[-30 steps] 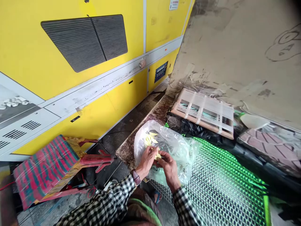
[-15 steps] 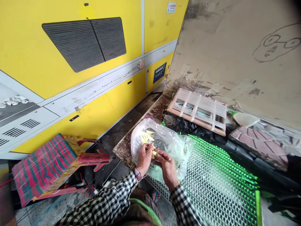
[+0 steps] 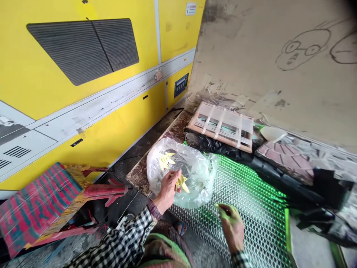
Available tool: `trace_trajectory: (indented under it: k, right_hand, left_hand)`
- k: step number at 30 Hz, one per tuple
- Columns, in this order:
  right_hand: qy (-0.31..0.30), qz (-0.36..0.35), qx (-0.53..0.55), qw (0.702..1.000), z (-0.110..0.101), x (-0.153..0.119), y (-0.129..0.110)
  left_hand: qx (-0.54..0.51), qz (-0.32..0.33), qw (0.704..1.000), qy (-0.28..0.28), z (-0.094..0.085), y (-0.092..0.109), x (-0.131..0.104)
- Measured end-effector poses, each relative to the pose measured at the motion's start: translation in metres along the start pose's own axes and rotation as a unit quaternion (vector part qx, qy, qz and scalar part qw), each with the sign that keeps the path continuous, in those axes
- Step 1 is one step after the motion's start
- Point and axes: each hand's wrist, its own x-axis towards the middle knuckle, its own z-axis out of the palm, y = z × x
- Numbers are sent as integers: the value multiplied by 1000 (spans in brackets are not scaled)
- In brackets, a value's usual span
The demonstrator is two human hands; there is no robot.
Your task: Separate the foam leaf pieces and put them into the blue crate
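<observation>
My left hand (image 3: 166, 190) is closed around several pale-yellow petal-shaped pieces (image 3: 182, 183), their pointed ends showing past the fingers. It is over a clear plastic bag (image 3: 198, 163), in which more yellow pieces (image 3: 166, 160) lie. My right hand (image 3: 232, 225) is apart from the bag, to its lower right, above a honeycomb-patterned sheet (image 3: 251, 212) lit green. Its thumb and fingers are pinched together. A small yellowish tip shows at the fingertips, too little to make out what it is.
A large yellow machine (image 3: 111, 134) stands on the left. At lower left is a red-and-green striped wooden piece (image 3: 41, 208). Behind the sheet lie a taped wooden frame (image 3: 220, 126), black plastic (image 3: 267, 169) and a pinkish panel (image 3: 287, 160), against a brown board (image 3: 245, 59).
My right hand has moved away from my left, rightward and down over the honeycomb sheet. My left hand still holds the yellow pieces. The view has shifted rightward.
</observation>
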Motion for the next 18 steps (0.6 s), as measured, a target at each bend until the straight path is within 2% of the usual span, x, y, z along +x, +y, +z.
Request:
trace_trajectory:
  k: [2, 4, 5, 7, 9, 10, 12, 14, 18]
  right_hand:
    - [15, -61, -100, 993, -3, -1, 0]
    - [42, -89, -98, 990, -6, -11, -16]
    - [31, -78, -53, 995, -8, -18, -28]
    - [-56, -7, 92, 994, -9, -37, -52]
    - [-147, 62, 223, 962, -8, -55, -67]
    - [-164, 81, 262, 948, -7, -62, -69]
    - [-142, 92, 285, 943, -6, -66, -61]
    - [-108, 90, 242, 960, -8, -57, -40]
    - [-53, 10, 3, 999, -21, -21, 6]
  left_hand:
    - [13, -12, 1000, -26, 10, -6, -11]
    - [43, -15, 998, -52, 19, -17, -21]
    - [66, -14, 995, -70, 23, -23, -26]
    - [120, 0, 987, -109, 31, -38, -36]
    - [171, 29, 975, -135, 39, -52, -44]
    - [190, 43, 971, -139, 42, -58, -48]
    - [208, 60, 968, -127, 49, -66, -51]
    - [206, 59, 971, -108, 53, -68, -51]
    - [196, 41, 975, -101, 57, -60, -53]
